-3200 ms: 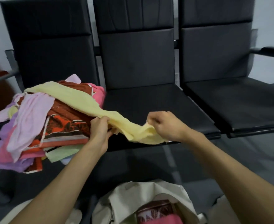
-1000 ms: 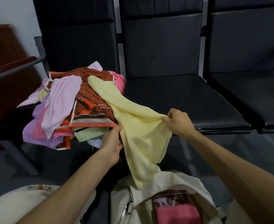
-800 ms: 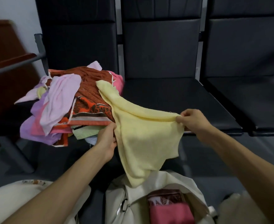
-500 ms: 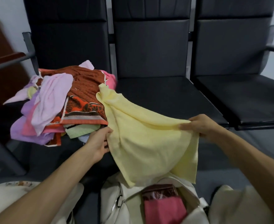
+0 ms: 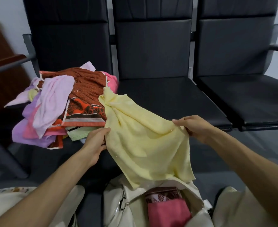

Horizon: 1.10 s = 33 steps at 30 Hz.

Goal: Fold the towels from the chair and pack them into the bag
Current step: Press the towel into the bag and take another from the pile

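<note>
Nearest me, below both sets of fingers, the cream bag (image 5: 131, 210) stands open between my knees. A folded pink towel (image 5: 167, 213) lies inside it, with a maroon leaf-print towel (image 5: 162, 194) tucked just behind. The lower corner of the yellow towel (image 5: 144, 145) hangs down to the bag's rim. My left hand (image 5: 95, 141) has fingers and thumb clamped on that towel's left edge. My right hand (image 5: 194, 126) pinches the upper edge on the other side, so the cloth hangs slack between them. Its far corner reaches past my left fingers onto the pile of towels (image 5: 61, 108): lilac, pink, pale green and a rust-orange patterned one. They are heaped on the left chair (image 5: 69, 43), just beyond my left fingertips. Beyond my right fingers lies the black middle seat (image 5: 167, 99), with the right seat (image 5: 249, 99) further off to that side. A brown wooden panel (image 5: 0, 76) stands left of the pile.
</note>
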### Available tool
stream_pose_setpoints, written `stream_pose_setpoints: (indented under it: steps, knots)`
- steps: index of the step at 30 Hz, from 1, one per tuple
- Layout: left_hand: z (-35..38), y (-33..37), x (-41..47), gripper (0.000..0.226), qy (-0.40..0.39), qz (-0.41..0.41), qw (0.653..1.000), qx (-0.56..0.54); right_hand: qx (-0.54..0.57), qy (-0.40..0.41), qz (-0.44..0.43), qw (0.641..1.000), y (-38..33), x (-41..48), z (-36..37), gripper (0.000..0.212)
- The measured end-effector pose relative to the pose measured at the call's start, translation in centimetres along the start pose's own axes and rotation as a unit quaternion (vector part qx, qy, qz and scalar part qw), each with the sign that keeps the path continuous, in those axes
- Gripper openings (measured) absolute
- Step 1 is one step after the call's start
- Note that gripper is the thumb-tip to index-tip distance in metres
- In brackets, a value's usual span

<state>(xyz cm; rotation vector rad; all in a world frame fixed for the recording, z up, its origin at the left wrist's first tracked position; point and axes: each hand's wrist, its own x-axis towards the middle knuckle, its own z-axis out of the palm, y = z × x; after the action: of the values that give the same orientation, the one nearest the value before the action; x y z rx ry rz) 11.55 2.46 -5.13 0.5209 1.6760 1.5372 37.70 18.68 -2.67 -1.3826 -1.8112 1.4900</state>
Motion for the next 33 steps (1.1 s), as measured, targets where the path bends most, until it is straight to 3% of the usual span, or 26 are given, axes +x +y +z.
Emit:
stream_pose_setpoints:
  steps: [2,5,10,15,18,22,27,33]
  knots:
    - [-0.3,0.0,-0.1,0.012,0.004,0.005,1.000,0.007,-0.049,0.018,-0.001,0.999,-0.1,0.0,0.5,0.013]
    - [-0.6,0.2,-0.4,0.011,0.006,0.021,1.000,0.006,-0.057,0.021,0.001,0.998,-0.3,0.2,1.2,0.021]
    - [-1.1,0.4,-0.3,0.011,0.032,0.029,0.999,0.008,0.046,0.042,0.032,0.998,-1.1,0.9,1.8,0.023]
    - [-1.3,0.4,0.0,0.008,0.057,0.033,0.997,0.049,-0.022,0.012,-0.010,1.000,-1.0,0.4,0.9,0.022]
    - [-1.2,0.8,0.2,0.014,0.045,0.041,0.994,0.093,-0.006,0.047,-0.043,0.998,-0.9,0.1,-0.2,0.005]
    - [-2.6,2.2,0.4,0.016,-0.028,0.069,0.978,0.195,0.060,0.136,-0.059,0.987,-0.7,-0.1,-2.2,0.014]
    - [-4.3,3.6,0.3,0.015,0.009,0.110,0.974,0.198,0.186,0.214,-0.043,0.958,-0.8,-0.3,-3.8,0.016]
    - [-3.0,4.2,0.3,0.011,0.048,0.179,0.968,0.171,0.131,0.213,-0.079,0.965,-1.0,-0.3,-3.0,0.020]
